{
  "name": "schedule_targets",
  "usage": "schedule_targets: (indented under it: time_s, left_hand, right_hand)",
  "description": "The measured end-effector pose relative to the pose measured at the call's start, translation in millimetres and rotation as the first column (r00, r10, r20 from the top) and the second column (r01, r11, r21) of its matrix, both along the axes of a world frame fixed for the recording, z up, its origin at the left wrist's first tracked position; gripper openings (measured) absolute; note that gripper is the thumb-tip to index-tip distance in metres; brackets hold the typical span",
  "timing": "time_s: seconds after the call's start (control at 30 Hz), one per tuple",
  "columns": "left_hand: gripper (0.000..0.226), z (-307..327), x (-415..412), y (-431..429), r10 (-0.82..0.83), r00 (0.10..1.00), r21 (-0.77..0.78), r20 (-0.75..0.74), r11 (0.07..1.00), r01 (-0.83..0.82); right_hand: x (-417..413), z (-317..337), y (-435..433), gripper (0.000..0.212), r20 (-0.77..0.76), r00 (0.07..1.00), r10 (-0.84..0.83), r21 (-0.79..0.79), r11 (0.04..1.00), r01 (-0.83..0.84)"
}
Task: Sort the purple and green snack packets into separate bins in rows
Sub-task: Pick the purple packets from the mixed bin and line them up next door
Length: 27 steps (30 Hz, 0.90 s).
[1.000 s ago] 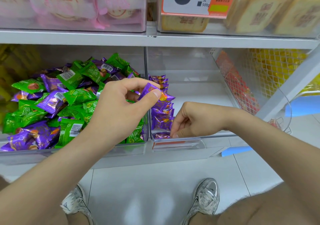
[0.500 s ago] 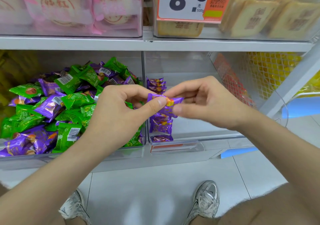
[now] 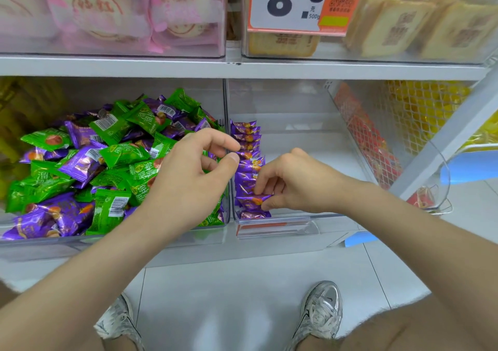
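Change: half a second ago both hands held one purple packet between them, up above the bins. The left hand (image 3: 188, 183) has since let go; the right hand (image 3: 296, 186) alone has it, lower down, at the near end of the row.
Left hand: empty, thumb and forefinger parted, other fingers loosely curled. It hovers over the divider between the two bins.
Right hand: knuckles up, pinching the purple packet (image 3: 253, 199) between thumb and fingertips.
Packet look: glossy purple foil, orange-yellow print, crimped ends; held roughly level, long side across the bin.
Packet place: inside the right bin (image 3: 296, 124), just right of the divider, touching or just above the front packets of the row; contact unclear.
Row of purple packets (image 3: 246, 145): one behind another along that bin's left wall, front to back.
Relative to hands: under the right fingers; the left hand is near, up-left, apart from it.
Left bin (image 3: 107, 238): a loose mixed heap (image 3: 80, 167) of green and purple packets.
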<state>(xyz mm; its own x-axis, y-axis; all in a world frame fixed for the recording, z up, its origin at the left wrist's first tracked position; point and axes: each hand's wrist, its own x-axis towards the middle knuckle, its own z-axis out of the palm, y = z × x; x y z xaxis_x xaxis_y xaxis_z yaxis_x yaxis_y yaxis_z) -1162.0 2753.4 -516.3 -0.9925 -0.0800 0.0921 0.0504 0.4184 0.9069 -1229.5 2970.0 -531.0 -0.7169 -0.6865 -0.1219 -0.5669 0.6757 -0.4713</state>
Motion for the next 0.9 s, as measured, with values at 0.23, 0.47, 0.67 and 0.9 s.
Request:
schedule_targets:
  time_s: [0.23, 0.47, 0.67, 0.9]
  left_hand:
    - [0.011, 1.5, 0.5, -1.2, -0.023, 1.000, 0.013, -0.001, 1.000, 0.023]
    - [0.013, 0.8, 0.2, -1.3, -0.041, 0.999, 0.002, -0.012, 0.999, 0.041]
    - [0.013, 2.1, 1.2, -0.5, -0.041, 0.999, 0.002, 0.001, 0.999, 0.041]
    - [0.015, 4.7, 3.8, -0.6, -0.053, 0.999, -0.001, -0.005, 0.999, 0.053]
  right_hand:
    - [-2.2, 0.5, -2.1, 0.021, -0.061, 0.992, 0.115, 0.062, 0.992, -0.111]
    - [-2.1, -3.2, -9.1, 0.023, -0.137, 0.974, 0.180, 0.144, 0.977, -0.160]
    - [-5.3, -1.1, -13.1, 0.028, -0.132, 0.966, 0.223, 0.211, 0.958, -0.193]
    - [-4.1, -0.6, -7.4, 0.046, -0.142, 0.955, 0.260, 0.240, 0.945, -0.222]
